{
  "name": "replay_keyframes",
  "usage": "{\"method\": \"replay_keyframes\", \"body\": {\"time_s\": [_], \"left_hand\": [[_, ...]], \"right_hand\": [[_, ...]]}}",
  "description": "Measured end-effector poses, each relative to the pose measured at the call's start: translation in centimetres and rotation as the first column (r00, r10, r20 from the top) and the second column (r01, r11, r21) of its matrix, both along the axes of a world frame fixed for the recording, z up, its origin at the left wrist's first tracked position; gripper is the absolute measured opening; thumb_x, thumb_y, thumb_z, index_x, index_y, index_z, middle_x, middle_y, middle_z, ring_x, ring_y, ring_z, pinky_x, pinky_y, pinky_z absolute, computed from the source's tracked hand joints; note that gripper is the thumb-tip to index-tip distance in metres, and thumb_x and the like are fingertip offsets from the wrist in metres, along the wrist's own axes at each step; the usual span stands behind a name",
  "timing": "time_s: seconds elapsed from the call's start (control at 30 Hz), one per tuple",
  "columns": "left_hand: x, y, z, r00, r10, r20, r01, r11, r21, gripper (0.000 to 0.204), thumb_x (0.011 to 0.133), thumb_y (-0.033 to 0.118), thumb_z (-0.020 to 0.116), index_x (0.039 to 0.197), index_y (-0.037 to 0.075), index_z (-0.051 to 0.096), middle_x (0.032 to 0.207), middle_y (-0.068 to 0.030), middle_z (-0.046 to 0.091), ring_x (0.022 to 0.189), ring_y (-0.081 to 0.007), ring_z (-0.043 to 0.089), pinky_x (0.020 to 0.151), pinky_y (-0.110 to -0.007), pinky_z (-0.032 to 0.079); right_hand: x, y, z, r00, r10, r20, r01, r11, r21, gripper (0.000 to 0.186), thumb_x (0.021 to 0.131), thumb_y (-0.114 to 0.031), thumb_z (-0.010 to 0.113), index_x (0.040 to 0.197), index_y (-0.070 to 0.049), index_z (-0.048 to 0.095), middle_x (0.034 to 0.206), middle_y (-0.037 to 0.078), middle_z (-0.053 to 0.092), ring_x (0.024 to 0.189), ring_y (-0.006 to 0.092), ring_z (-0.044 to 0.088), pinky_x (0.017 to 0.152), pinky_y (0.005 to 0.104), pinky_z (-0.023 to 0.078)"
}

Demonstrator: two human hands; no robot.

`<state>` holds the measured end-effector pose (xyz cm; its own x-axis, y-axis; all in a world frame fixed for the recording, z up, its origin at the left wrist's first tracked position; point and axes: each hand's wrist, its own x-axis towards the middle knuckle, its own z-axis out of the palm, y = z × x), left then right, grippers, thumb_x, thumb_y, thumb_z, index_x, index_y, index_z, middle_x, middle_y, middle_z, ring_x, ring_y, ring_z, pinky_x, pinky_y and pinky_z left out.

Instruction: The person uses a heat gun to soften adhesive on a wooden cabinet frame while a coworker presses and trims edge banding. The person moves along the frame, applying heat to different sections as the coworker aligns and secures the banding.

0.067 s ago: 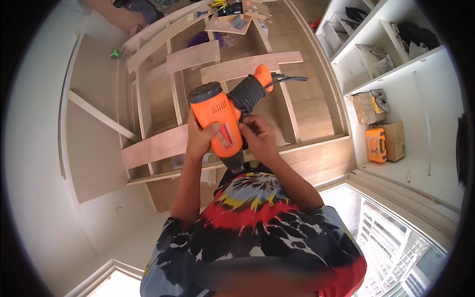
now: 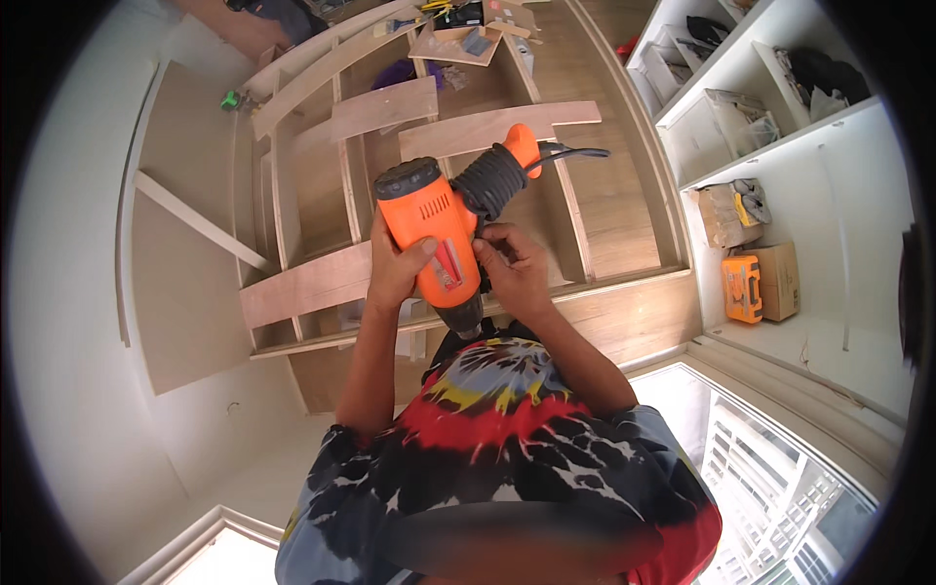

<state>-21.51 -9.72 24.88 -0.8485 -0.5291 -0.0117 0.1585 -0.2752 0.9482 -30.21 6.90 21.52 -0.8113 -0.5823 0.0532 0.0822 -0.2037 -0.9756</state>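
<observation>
My left hand (image 2: pixel 395 263) grips an orange heat gun (image 2: pixel 429 229) with a dark cap and dark nozzle, its thumb across the body beside a red label. Black cord (image 2: pixel 490 183) is wound tightly round the tool's handle, with a loose end sticking out to the right past its orange tip. My right hand (image 2: pixel 514 268) is closed at the tool's right side, thumb and fingers pinching the cord just below the coil. The tool is held in front of my tie-dye shirt, nozzle toward me.
Beyond lies a wooden compartment frame (image 2: pixel 582 234) with loose plywood strips (image 2: pixel 497 127) and scattered tools (image 2: pixel 458 15). Right: white shelving (image 2: pixel 682 127), an orange case (image 2: pixel 741 288), cardboard boxes (image 2: pixel 778 278) and a window (image 2: pixel 741 448). Left: a leaning board (image 2: pixel 185 322) against the wall.
The heat gun and both hands sit very slightly further right and higher in the picture. My grip looks the same.
</observation>
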Motion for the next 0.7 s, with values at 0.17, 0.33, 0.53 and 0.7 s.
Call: {"method": "replay_keyframes", "body": {"time_s": [0.17, 0.33, 0.53, 0.7], "left_hand": [[-1.1, -1.0, 1.0, 1.000, -0.014, -0.008, 0.012, 0.988, -0.151, 0.073, 0.074, 0.015, 0.085, 0.136, 0.002, 0.048, 0.120, -0.0100, 0.066, 0.107, -0.0204, 0.068, 0.095, -0.038, 0.057], [-1.2, -0.5, 1.5, 0.998, 0.054, -0.013, -0.056, 0.991, -0.124, 0.074, 0.071, 0.011, 0.084, 0.135, 0.003, 0.048, 0.122, -0.0096, 0.065, 0.108, -0.0191, 0.067, 0.096, -0.037, 0.056], [0.0, -1.0, 4.4, 0.985, -0.033, 0.170, 0.102, 0.904, -0.415, 0.092, 0.065, 0.013, 0.088, 0.146, 0.001, 0.045, 0.126, -0.0107, 0.065, 0.112, -0.0216, 0.066, 0.100, -0.038, 0.054], [1.2, -0.6, 7.0, 0.863, -0.210, 0.460, 0.497, 0.520, -0.695, 0.094, 0.062, 0.020, 0.089, 0.147, 0.010, 0.050, 0.131, -0.0173, 0.065, 0.120, -0.0348, 0.065, 0.103, -0.043, 0.052]], "right_hand": [[-1.7, -0.7, 1.3, 0.966, -0.042, -0.254, 0.071, 0.992, 0.107, 0.011, 0.094, -0.004, 0.073, 0.102, 0.002, 0.070, 0.093, 0.014, 0.074, 0.086, 0.0198, 0.073, 0.077, 0.0332, 0.057], [-2.5, -1.7, 1.4, 0.944, -0.091, -0.317, 0.144, 0.978, 0.149, 0.010, 0.093, -0.003, 0.076, 0.099, 0.003, 0.071, 0.091, 0.009, 0.075, 0.080, 0.0117, 0.070, 0.072, 0.0287, 0.057], [-4.4, 1.6, 5.0, 0.930, 0.103, -0.353, -0.002, 0.961, 0.277, 0.034, 0.079, -0.009, 0.088, 0.107, -0.001, 0.070, 0.101, 0.012, 0.074, 0.097, 0.0237, 0.072, 0.086, 0.0360, 0.057], [-7.5, 3.6, 8.5, 0.522, 0.411, -0.748, 0.021, 0.870, 0.493, 0.063, 0.064, -0.020, 0.092, 0.120, -0.007, 0.066, 0.119, 0.017, 0.069, 0.125, 0.0364, 0.061, 0.115, 0.0479, 0.039]]}}
